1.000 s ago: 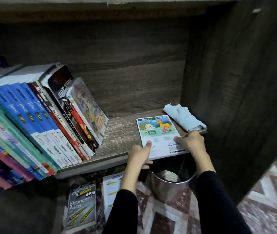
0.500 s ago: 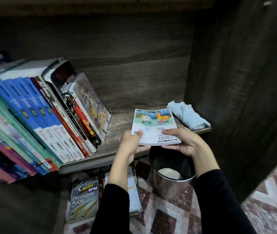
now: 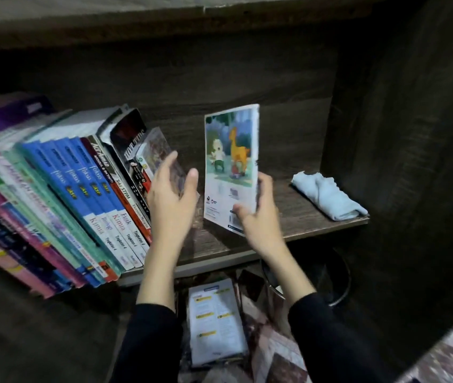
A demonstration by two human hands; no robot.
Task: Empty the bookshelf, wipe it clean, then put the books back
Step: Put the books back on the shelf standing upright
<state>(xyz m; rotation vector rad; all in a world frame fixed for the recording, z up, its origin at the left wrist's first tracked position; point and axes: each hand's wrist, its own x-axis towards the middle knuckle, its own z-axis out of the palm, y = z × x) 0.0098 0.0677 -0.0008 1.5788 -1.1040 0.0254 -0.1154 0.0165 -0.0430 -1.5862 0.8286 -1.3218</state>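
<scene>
On the dark wooden shelf (image 3: 300, 219), a row of books (image 3: 81, 194) fills the left side, leaning to the left with their spines facing out. To their right, the right hand (image 3: 257, 217) holds a thin picture book (image 3: 230, 167) upright over the bare board, its illustrated cover turned toward the camera. The thumb presses on the lower front of the cover and the fingers curl round the right edge behind it, so the hand is clamped on the book. The left hand (image 3: 172, 197) is raised between this book and the row, its fingers straight and spread and its thumb apart. Its fingertips lie over the cover of the last leaning book, but motion blur makes it unclear whether they touch it. A folded pale blue cloth (image 3: 327, 199) lies at the right end of the shelf, well apart from the held book. Below the shelf, a white booklet (image 3: 214, 322) lies on the patterned floor (image 3: 440, 352) between the two black sleeves.
</scene>
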